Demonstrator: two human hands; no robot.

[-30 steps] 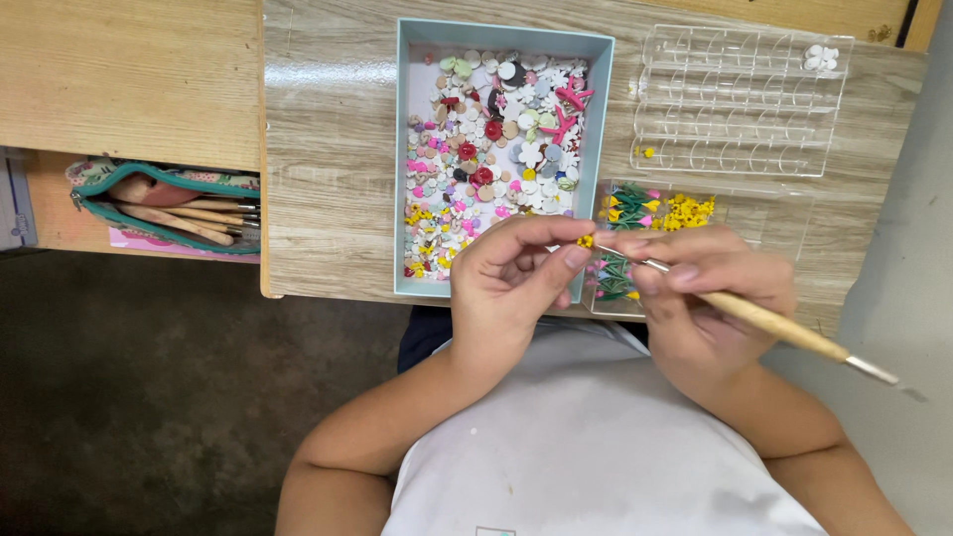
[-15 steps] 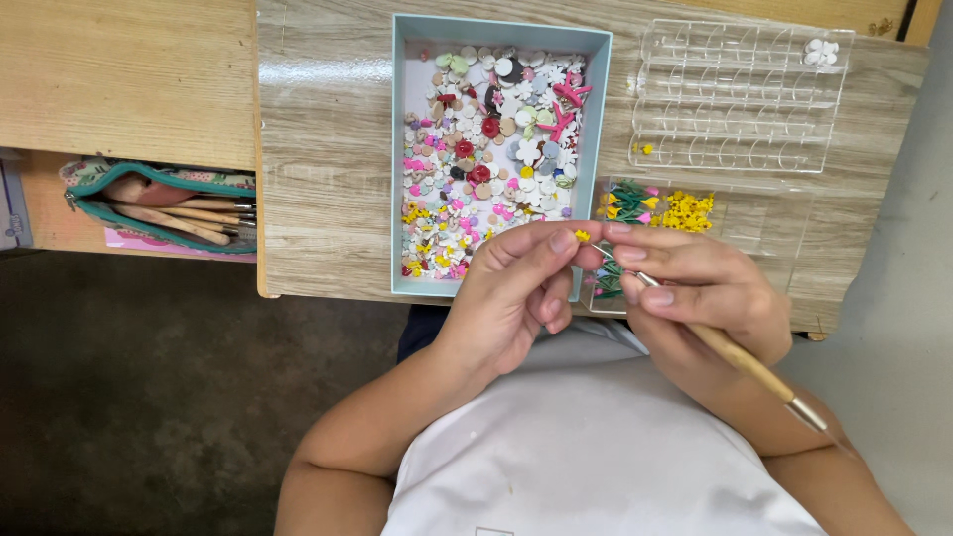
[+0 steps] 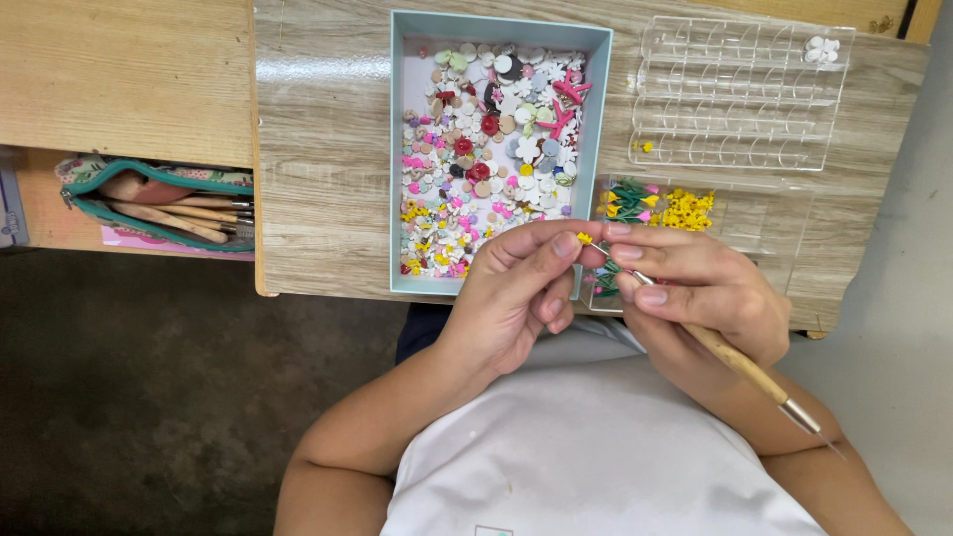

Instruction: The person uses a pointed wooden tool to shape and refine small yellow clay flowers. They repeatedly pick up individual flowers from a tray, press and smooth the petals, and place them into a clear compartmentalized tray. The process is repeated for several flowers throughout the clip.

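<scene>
Tiny yellow flower [image 3: 584,238] pinched in left hand [image 3: 516,298] fingers, steadied for wooden-handled tool [image 3: 730,357] clamped in right hand [image 3: 700,293]; held over tray [image 3: 397,149] edge, so drops are caught.

Tray [image 3: 399,149] (holding beads [image 3: 486,149]) sits on desk [image 3: 318,149], organizer [image 3: 740,94] right.

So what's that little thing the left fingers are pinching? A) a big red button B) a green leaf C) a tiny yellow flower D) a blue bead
C: the left hand pinches a tiny yellow flower at its fingertips, right where the thin tip of the wooden tool in the right hand meets it.
</scene>
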